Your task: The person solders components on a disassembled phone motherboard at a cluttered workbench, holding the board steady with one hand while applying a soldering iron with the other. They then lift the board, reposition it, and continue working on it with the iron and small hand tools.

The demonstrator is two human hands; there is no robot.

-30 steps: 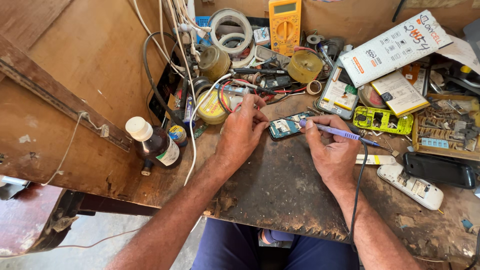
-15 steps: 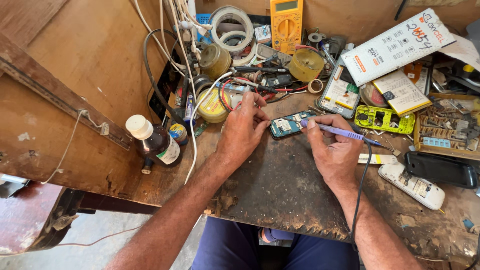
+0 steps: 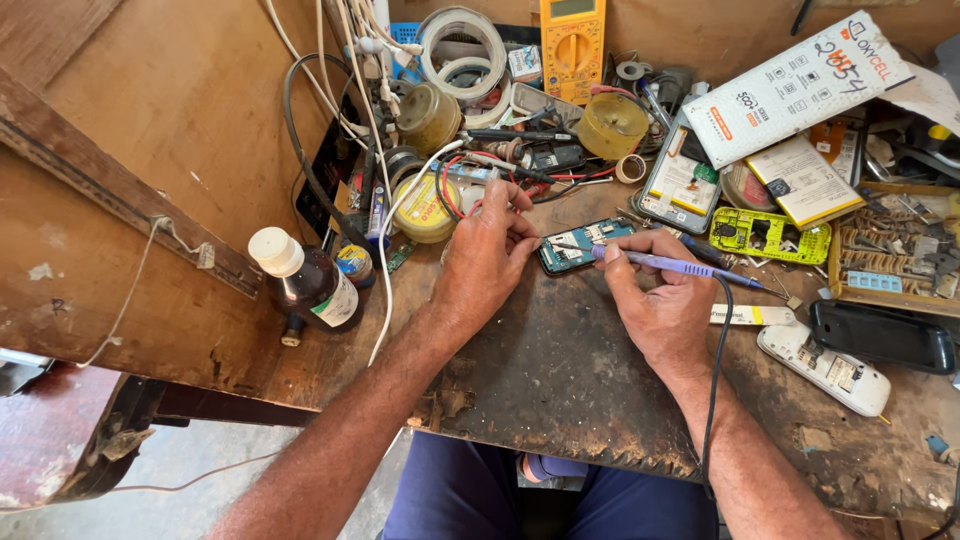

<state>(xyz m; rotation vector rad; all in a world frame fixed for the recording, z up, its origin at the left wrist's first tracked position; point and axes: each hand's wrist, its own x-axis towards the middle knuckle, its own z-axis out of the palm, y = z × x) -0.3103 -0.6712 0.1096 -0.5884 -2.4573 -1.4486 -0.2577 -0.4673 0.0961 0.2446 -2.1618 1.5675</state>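
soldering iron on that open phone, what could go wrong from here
The left hand steadies the open phone right beside the soldering iron tip, so its fingers could get burned. The iron's cord trails over the right hand's wrist and could tug the tip off its spot.

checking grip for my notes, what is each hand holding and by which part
Right hand grips the purple soldering iron along its handle, pen-style; left hand steadies the circuit board at its left end.

A white rectangular box (image 3: 797,88) leans at the bench's back right, a yellow multimeter's grey screen (image 3: 572,8) behind; a white-labelled brown bottle (image 3: 310,285) stands left.
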